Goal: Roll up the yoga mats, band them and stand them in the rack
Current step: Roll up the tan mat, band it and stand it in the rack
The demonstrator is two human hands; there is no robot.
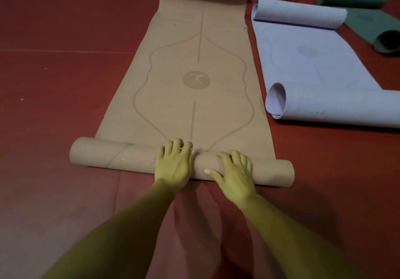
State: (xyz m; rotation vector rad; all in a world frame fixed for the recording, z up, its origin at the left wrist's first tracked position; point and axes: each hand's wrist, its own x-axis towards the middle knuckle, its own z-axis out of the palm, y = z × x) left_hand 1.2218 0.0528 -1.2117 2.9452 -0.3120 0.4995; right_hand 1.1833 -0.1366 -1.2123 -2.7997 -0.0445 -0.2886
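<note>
Tan yoga mat (194, 73) is lying partly rolled on the floor (54, 105), likely light, soft and springy. On its roll (121, 156), left hand (174, 162) and right hand (234, 173) are pressing at the middle, fingers relaxed, gripping nothing; holding nearer the roll's ends looks steadier.

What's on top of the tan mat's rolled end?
The left hand and right hand press on the roll, side by side near its middle. The surface beneath them is hidden.

**Open floor left, mats crowd the right**

Bare floor (54, 105) fills the left of the frame, open alongside the tan mat (194, 62). At right the lilac mat (313, 62) lies just beside it, with only a narrow strip between. A green mat (368, 21) blocks the upper right corner.
</note>
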